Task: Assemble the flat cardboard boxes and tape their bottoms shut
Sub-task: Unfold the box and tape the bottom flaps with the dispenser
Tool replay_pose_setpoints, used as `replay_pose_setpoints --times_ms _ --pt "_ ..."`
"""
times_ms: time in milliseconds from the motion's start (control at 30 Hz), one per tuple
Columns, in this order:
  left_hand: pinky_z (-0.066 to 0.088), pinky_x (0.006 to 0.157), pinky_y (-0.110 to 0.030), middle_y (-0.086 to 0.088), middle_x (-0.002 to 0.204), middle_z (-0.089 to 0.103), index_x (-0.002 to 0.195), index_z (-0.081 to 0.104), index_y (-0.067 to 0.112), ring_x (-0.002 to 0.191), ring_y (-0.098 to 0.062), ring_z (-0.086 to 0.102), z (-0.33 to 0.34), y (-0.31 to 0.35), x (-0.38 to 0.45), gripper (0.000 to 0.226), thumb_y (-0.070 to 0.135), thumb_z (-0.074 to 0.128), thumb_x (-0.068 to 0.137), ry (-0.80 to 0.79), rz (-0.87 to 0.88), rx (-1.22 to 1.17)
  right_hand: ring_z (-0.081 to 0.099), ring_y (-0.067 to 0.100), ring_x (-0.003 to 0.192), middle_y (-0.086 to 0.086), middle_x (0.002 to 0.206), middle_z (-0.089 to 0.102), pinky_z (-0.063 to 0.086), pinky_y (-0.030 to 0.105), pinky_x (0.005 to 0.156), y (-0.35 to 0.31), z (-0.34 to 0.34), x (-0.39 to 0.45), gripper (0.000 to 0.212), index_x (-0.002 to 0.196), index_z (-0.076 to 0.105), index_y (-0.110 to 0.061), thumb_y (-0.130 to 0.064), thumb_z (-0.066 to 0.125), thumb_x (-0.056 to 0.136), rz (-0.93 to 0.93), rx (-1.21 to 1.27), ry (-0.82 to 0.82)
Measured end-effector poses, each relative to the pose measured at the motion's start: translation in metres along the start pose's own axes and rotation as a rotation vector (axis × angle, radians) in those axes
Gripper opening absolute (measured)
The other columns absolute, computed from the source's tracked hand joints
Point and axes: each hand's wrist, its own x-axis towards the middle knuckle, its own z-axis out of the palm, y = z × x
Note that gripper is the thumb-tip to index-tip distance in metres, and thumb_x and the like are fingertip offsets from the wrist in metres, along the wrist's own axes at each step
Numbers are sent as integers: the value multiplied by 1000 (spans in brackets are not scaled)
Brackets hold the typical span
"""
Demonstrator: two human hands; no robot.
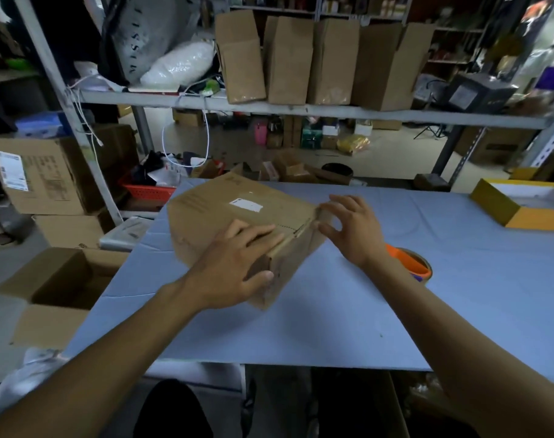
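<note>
Centrally, a cardboard box is lying tilted on the blue table. The left hand is pressing its flaps with fingers spread flat, thumb at the box's near edge. The right hand is touching the box's right corner, fingers loosely curved. An orange tape roll is sitting just right of the right wrist.

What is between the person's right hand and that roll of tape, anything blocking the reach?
Nothing visible blocks it. The tape roll lies on the blue table just behind the right wrist, partly hidden by the forearm. The right hand is at the cardboard box flaps, while the left hand presses the flaps down.
</note>
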Motion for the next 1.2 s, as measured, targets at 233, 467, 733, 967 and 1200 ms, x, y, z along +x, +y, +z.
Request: replay_pose_setpoints --times_ms 233,467,733,967,1200 --pt "28 113 -46 0 158 34 150 34 36 144 -22 31 5 -8 28 67 56 57 91 -104 25 118 48 29 119 9 127 58 40 40 96 31 -2 -38 42 131 60 -17 -32 63 93 197 19 -38" --pt "50 93 -46 -11 131 64 127 66 14 122 -31 59 35 44 45 67 65 55 85 142 -160 167 56 32 102 10 116 54 40 33 67 52 -13 -62 41 129 55 -19 -37 58 92 399 -101 -168" --pt "48 94 -42 -12 126 66 118 68 11 117 -30 61 46 72 46 68 65 51 80 251 -249 239 53 33 104 11 111 58 39 36 66 60 -11 -68 31 120 47 -14 -24 56 92 522 -336 -302" --pt "42 95 -37 -3 128 64 117 66 19 118 -25 57 34 81 51 51 59 57 86 172 -350 189 53 27 81 12 104 61 42 34 65 68 -22 -79 54 148 35 -32 -12 42 98 454 -25 -134" --pt "46 64 -31 -5 79 65 76 60 17 77 -23 61 5 83 98 33 30 44 102 165 -522 -533 70 16 98 -1 119 65 59 28 73 25 -66 -56 46 117 68 -33 -4 38 97 399 1036 22"
